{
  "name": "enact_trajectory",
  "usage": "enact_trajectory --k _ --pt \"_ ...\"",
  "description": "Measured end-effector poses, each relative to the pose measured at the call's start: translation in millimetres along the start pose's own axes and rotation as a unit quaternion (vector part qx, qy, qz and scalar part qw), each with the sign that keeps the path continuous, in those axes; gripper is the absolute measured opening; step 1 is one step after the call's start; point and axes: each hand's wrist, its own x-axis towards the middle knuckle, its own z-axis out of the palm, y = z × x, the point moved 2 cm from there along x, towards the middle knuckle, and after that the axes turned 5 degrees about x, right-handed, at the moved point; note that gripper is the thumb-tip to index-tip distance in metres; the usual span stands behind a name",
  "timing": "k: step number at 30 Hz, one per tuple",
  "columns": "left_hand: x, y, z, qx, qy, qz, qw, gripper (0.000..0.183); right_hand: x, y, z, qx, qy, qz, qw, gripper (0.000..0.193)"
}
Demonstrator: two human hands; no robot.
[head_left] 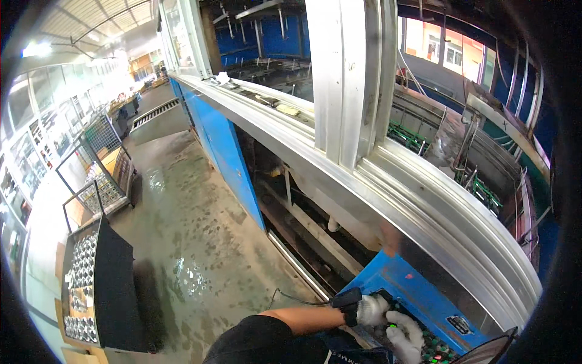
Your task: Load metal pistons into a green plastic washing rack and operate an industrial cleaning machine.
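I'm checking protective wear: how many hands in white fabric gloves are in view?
2: the left hand, with a black band at its wrist, and the right hand, lower and further right, near the picture's bottom edge. I see no others.

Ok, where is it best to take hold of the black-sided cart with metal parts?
Probably the slim black post at the far right corner of the cart, coming from the wet floor: it stands upright, rising above the metal parts.

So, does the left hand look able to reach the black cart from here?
Probably not without walking over: the left hand is at the blue panel, and the black cart stands off left, across the floor.
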Motion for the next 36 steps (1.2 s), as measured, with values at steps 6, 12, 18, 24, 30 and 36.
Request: enact_trajectory --k 6,12,18,24,30,36 --pt "23 0 25 0.096 0.206 -0.01 0.974 0.025 3 25 -7 0.117 -0.04 -0.052 0.991 0.034" --pt "8 -3 16 0.006 0.086 -0.015 0.996 0.022 6 43 -19 0.142 -0.07 -0.045 0.986 0.035" --pt "32 -56 52 -0.258 -0.045 -0.06 0.963 0.02 4 35 -24 0.149 -0.069 -0.04 0.986 0.035" --pt "39 -13 34 -0.004 0.074 -0.021 0.997 0.035 9 56 -37 0.172 -0.033 -0.041 0.984 0.034" --pt "55 -111 82 0.373 0.493 -0.036 0.785 0.043 12 24 6 0.133 -0.155 -0.024 0.979 0.033" --pt "-3 63 -36 0.036 0.254 -0.006 0.966 0.039 7 41 -24 0.168 -0.064 -0.022 0.983 0.033"
